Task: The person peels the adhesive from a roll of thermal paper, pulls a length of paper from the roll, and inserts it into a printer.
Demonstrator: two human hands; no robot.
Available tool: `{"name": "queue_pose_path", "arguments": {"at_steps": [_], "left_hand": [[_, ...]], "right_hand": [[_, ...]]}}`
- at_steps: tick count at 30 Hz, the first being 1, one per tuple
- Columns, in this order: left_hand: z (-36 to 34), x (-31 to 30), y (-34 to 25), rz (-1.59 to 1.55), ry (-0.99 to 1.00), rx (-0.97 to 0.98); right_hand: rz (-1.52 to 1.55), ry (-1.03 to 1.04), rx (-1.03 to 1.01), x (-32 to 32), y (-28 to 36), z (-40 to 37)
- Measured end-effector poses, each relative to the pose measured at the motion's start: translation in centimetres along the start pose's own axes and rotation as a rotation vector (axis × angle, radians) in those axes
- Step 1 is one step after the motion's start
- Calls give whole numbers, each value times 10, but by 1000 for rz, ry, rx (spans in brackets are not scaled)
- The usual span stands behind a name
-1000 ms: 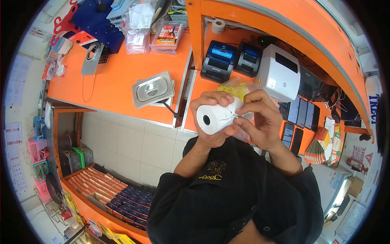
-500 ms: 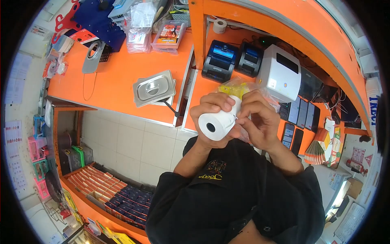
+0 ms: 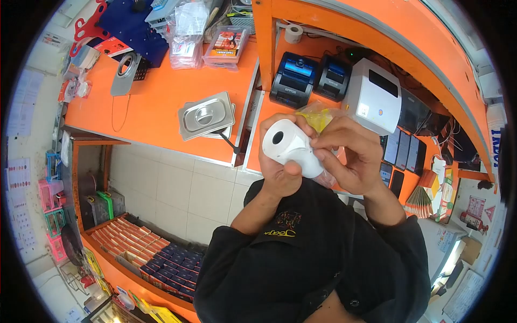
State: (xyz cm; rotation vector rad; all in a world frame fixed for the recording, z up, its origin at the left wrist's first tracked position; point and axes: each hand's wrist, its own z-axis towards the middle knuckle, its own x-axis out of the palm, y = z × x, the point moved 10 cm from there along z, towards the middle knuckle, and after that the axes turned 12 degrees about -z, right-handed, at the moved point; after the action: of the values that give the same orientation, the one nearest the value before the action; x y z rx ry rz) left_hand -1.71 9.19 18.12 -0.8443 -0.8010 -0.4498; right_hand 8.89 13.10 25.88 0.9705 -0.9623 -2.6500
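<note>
I hold a white roll of receipt paper [image 3: 293, 148] in front of my chest, its hollow core facing up and left. My left hand [image 3: 280, 172] wraps the roll from below, thumb across its side. Fingertips of my right hand [image 3: 353, 156] press against the roll's right end, picking at the paper edge. A clear plastic bag with yellow contents [image 3: 318, 116] lies on the orange counter [image 3: 156, 102] just behind both hands.
Two black receipt printers [image 3: 293, 78] and a white label printer [image 3: 371, 94] stand on the counter behind. A steel lidded tray [image 3: 206, 116] sits to the left. Several phones [image 3: 398, 151] lie at right. Stacked boxes [image 3: 145, 253] fill a low shelf at lower left.
The roll has tipped, so its core now faces up and left instead of down and left. Both hands have risen slightly, and the right fingers stay on the roll's end.
</note>
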Motion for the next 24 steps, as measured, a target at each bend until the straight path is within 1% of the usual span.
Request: {"name": "queue_pose_path", "arguments": {"at_steps": [1,3,4,6,8,10,15,20,24], "left_hand": [[0,1,-1,-2,-1,0],[-1,-5,2,99,-91,-73],[-1,-4,0,101,-94,-72],[-1,-3,1,140,-115,-106],[-1,-3,0,171,-109,-102],[-2,-1,-2,199,-103,-100],[-3,-3,1,250,-81,-129],[-3,-4,1,236,-93,-113],[-4,-10,4,234,-125,-124]], "right_hand": [[6,27,5,1,-1,0],[16,43,44,1,-1,0],[24,57,83,2,-3,0],[3,36,83,2,1,2],[-18,12,81,0,3,4],[0,27,123,0,0,3],[72,65,119,5,-7,4],[107,75,132,9,-11,3],[68,53,115,12,-13,-2]]}}
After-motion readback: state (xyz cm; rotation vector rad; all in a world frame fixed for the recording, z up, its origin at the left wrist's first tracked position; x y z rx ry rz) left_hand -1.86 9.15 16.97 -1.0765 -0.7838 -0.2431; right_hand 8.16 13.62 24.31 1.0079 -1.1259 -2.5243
